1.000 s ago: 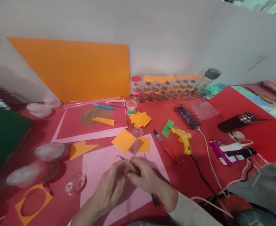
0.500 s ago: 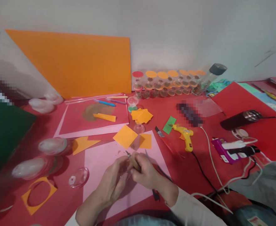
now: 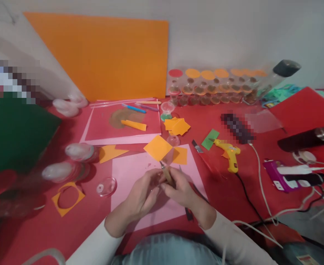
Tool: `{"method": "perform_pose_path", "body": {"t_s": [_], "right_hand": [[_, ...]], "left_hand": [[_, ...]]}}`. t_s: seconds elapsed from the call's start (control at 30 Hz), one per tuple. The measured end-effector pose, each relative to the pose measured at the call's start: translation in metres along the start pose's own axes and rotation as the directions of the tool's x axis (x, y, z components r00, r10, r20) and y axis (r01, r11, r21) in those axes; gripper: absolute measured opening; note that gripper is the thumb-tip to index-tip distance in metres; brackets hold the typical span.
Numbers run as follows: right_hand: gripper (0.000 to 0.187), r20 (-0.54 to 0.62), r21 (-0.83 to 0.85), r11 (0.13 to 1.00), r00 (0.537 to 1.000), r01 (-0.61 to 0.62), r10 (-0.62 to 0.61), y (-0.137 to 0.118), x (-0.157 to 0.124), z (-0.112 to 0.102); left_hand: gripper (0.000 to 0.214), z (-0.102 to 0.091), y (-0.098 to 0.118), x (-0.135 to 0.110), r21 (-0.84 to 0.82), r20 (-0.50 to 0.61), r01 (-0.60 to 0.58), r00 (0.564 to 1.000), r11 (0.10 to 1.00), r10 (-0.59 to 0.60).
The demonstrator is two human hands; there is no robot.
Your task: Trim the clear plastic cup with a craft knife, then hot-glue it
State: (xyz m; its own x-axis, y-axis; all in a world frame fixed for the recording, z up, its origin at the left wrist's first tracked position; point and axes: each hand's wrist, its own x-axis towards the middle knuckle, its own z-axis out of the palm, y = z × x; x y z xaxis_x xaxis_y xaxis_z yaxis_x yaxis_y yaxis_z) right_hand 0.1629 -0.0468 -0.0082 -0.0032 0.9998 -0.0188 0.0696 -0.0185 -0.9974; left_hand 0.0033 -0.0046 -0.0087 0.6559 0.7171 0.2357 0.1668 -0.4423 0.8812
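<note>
My two hands meet over a pink paper sheet (image 3: 129,173) near the table's front edge. My right hand (image 3: 182,191) is closed round a thin wooden-handled tool (image 3: 166,172) whose metal tip points up and away. My left hand (image 3: 142,193) curls beside it, fingertips pinched against something small that I cannot make out. Just beyond the fingers lie an orange paper square (image 3: 158,147) and a smaller orange piece (image 3: 180,156). A small clear dome lid (image 3: 106,186) rests to the left of the pink sheet.
A yellow glue gun (image 3: 228,154) with its black cord lies to the right, near a power strip (image 3: 294,176) and a dark flask (image 3: 308,138). A large orange board (image 3: 101,55) leans on the wall beside rows of small jars (image 3: 214,88). Clear cups (image 3: 68,162) stand left.
The view has shifted so everything sits further right and higher in the frame. My hands stay together on the tool, whose tip now points more upright.
</note>
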Motion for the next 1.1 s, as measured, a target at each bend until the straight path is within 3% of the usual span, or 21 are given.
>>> {"method": "perform_pose_path", "body": {"t_s": [0.4, 0.7, 0.97, 1.1], "right_hand": [[0.007, -0.044, -0.015, 1.0, 0.999, 0.002, -0.002, 0.005, -0.005, 0.001], [0.011, -0.084, -0.036, 0.989, 0.986, 0.14, -0.143, 0.003, -0.005, 0.001], [0.004, -0.036, 0.061, 0.996, 0.997, 0.066, -0.064, 0.003, -0.007, 0.0], [0.004, -0.054, 0.053, 0.998, 0.998, 0.046, -0.043, 0.001, -0.006, 0.0]], "left_hand": [[0.03, 0.002, 0.014, 0.004, -0.032, 0.05, 0.028, 0.998, 0.999, -0.026], [0.032, 0.008, 0.011, 0.002, -0.175, 0.021, 0.009, 1.0, 0.985, -0.005], [0.036, 0.006, 0.005, 0.002, -0.241, 0.004, 0.035, 0.999, 0.97, -0.035], [0.033, 0.004, 0.007, 0.002, -0.148, 0.017, -0.008, 1.0, 0.989, 0.01]]}}
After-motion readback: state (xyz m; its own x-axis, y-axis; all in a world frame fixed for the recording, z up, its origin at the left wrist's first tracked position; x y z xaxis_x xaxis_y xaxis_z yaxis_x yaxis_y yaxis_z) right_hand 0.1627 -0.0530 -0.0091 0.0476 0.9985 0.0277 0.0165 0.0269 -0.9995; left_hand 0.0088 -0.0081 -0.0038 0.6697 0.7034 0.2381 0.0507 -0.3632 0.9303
